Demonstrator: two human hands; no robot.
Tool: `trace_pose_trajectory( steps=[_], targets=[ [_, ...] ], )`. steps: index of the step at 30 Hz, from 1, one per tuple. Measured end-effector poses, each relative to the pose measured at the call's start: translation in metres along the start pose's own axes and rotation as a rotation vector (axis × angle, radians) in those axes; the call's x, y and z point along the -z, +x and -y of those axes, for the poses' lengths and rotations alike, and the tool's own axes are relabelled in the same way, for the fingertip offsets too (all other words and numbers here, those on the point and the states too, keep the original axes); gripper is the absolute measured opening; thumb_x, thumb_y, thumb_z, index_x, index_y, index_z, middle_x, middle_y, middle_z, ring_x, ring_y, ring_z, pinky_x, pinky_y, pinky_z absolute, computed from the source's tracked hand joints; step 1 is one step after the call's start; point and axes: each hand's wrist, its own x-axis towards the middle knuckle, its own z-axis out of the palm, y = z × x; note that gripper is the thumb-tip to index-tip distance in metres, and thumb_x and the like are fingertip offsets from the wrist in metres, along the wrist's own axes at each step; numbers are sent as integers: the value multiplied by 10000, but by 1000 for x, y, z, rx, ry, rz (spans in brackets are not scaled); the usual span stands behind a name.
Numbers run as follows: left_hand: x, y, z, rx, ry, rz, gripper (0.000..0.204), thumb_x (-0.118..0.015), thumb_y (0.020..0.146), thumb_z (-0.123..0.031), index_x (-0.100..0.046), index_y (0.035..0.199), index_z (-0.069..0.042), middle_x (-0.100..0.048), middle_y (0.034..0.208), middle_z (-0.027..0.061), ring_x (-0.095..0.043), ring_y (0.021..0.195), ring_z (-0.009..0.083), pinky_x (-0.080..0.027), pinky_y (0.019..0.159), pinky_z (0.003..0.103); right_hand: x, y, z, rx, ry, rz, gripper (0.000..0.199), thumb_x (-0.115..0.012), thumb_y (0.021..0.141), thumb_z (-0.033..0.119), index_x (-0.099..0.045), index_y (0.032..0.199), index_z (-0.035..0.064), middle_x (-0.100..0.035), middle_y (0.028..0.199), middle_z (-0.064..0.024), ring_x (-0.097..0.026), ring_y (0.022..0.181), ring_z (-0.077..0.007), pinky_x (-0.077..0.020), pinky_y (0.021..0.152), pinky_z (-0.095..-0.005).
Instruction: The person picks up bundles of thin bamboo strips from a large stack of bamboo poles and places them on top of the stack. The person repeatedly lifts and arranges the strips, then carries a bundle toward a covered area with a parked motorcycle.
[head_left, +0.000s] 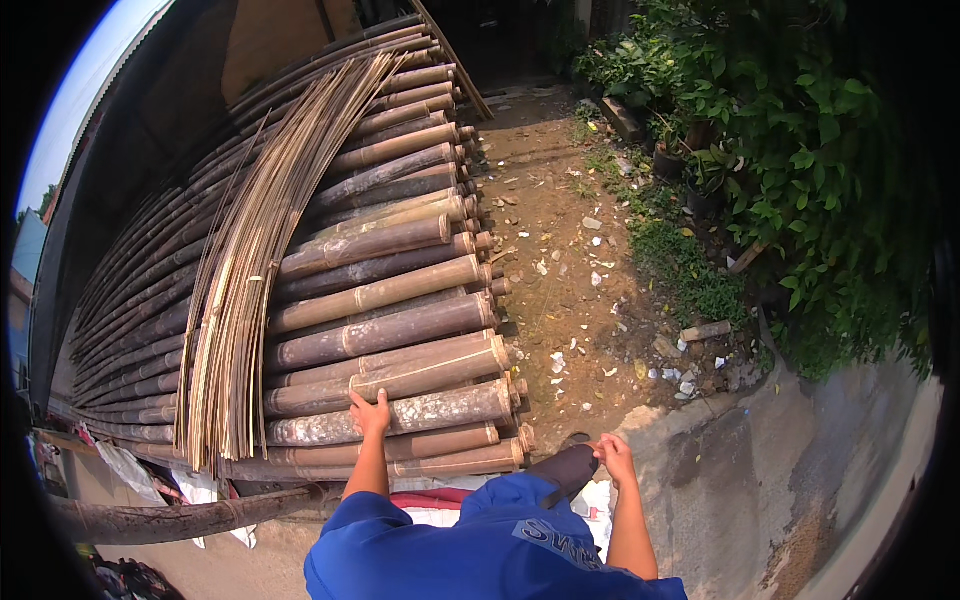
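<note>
My left hand point(370, 413) rests on the brown bamboo poles point(430, 368) near the close end of the stack, its thumb and fingers apart. A thin pale strip point(440, 362) runs along one pole, from by those fingertips toward the cut end; whether my fingers touch it is unclear. To the right, beside my dark trouser leg point(563, 468), my right hand point(615, 460) is raised with its fingers drawn together. Anything between them is too small to make out. Left of my left hand, a long bundle of thin split bamboo strips point(235, 330) lies across the poles.
Cut pole ends form an uneven edge along a dirt path point(550, 270) strewn with pale fragments. Leafy plants point(790, 170) and pots line its right side. Grey concrete point(720, 480) lies nearer, at right. A thick pole point(190, 518) crosses at lower left.
</note>
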Motion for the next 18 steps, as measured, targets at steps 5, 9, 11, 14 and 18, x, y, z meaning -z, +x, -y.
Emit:
trace_pose_trajectory(
  steps=[5, 9, 11, 14, 18],
  targets=[
    [-56, -21, -3, 62, -39, -395, 843, -603, 976, -536, -286, 1637, -120, -251, 1675, 263, -169, 1575, 434, -48, 1242, 649, 66, 67, 46, 120, -320, 119, 327, -620, 1054, 255, -674, 1298, 45, -732, 1095, -88, -743, 935, -209, -538, 750, -301],
    [-79, -13, -21, -37, -147, -459, 802, -642, 961, -498, -364, 1609, -116, -305, 1652, 265, -200, 1567, 433, -36, 1240, 654, 221, 148, -25, -181, -322, -136, 286, -630, 1042, 329, -713, 1184, 95, -741, 940, -86, -740, 766, -227, -527, 600, -338],
    [-68, -9, 2, -24, -178, -468, 839, -684, 928, -508, -370, 1609, -132, -312, 1651, 255, -218, 1566, 413, -36, 1238, 656, 258, 168, -18, -556, -496, -135, 256, -647, 1013, 296, -722, 1137, 84, -745, 945, -143, -754, 905, -295, -570, 642, -410],
    [-50, -13, 2, 121, -211, -392, 896, -742, 871, -505, -383, 1600, -129, -320, 1652, 241, -255, 1558, 391, -106, 1237, 647, 273, 211, 27, -704, -586, -52, 252, -647, 1017, 307, -707, 1122, 87, -726, 903, -117, -714, 814, -261, -548, 608, -395],
    [-44, 4, -51, 168, -302, -513, 884, -761, 857, -456, -405, 1568, -69, -387, 1615, 226, -336, 1519, 374, -239, 1230, 553, 246, 309, 111, -537, -526, 47, 250, -647, 1022, 323, -686, 1101, 90, -700, 848, -83, -662, 694, -216, -519, 561, -376]
  ],
)
